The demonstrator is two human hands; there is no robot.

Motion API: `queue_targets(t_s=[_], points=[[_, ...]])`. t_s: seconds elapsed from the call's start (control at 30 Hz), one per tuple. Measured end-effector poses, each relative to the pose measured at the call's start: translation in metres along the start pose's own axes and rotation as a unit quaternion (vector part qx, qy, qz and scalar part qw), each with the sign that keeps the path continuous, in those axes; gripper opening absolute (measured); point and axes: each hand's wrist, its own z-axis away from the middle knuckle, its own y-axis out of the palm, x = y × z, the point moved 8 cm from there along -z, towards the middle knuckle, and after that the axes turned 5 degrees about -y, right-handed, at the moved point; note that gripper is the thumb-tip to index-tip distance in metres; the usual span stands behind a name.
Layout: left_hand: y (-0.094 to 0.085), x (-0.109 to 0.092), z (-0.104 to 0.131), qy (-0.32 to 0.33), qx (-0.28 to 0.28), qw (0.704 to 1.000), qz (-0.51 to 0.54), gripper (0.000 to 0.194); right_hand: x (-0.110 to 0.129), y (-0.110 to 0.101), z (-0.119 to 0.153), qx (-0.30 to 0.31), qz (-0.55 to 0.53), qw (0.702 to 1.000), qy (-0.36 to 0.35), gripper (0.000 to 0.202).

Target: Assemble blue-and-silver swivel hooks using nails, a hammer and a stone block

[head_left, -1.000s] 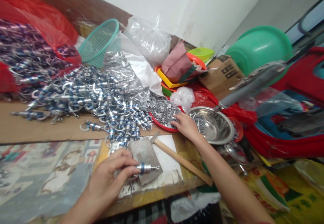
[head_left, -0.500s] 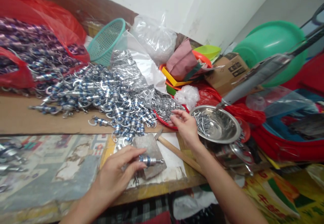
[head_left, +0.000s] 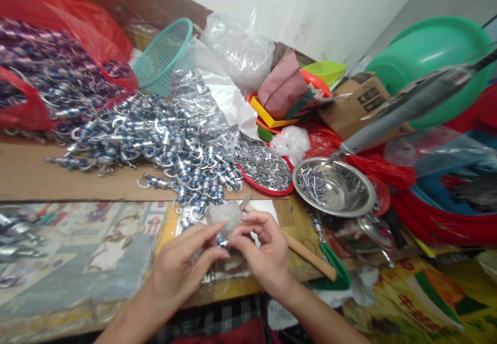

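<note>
While the left hand (head_left: 186, 261) pinches shiny metal (head_left: 221, 241), rough block (head_left: 227, 219) beneath

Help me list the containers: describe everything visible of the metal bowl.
The bowl is round, of shiny silvery metal, open side up, with thin metal pins heaped at picture left. A red tray sits close on that side; a grey handle's end overlaps the bowl's far rim. The left hand and right hand are clear of it.

The single head view looks forward and steeply down from above the near edge of the bench (head_left: 128, 313), close enough for both forearms to enter at the bottom. It is tilted sideways, reaching past the bench's back to the wall (head_left: 295, 7).
</note>
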Motion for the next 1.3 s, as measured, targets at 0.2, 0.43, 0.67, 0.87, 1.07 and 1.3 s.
queue_targets(t_s=[0.2, 0.43, 0.67, 0.87, 1.07, 1.3], points=[[0.0, 0.002, 0.0, -0.007, 0.007, 1.0, 0.017, 0.022, 0.005, 0.002, 0.002, 0.011, 0.021, 0.999, -0.046, 0.026], [0.006, 0.023, 0.003, -0.16, 0.032, 0.982, 0.098, 0.012, 0.018, -0.001, 0.009, 0.052, 0.115, 0.984, -0.127, 0.031], [0.007, 0.03, 0.004, -0.28, 0.071, 0.951, 0.112, 0.014, 0.051, 0.011, 0.031, 0.209, 0.279, 0.854, -0.387, 0.033], [-0.002, 0.007, -0.002, -0.15, 0.059, 0.986, 0.038, 0.017, 0.047, 0.007, 0.022, 0.15, 0.266, 0.892, -0.334, 0.033], [-0.01, -0.011, 0.003, -0.047, 0.021, 0.999, -0.005, 0.016, 0.047, 0.005, 0.014, 0.097, 0.154, 0.955, -0.236, 0.02], [-0.007, -0.009, 0.0, -0.095, 0.068, 0.993, 0.034, 0.016, 0.033, 0.001, 0.013, 0.049, 0.082, 0.989, -0.113, 0.02]])
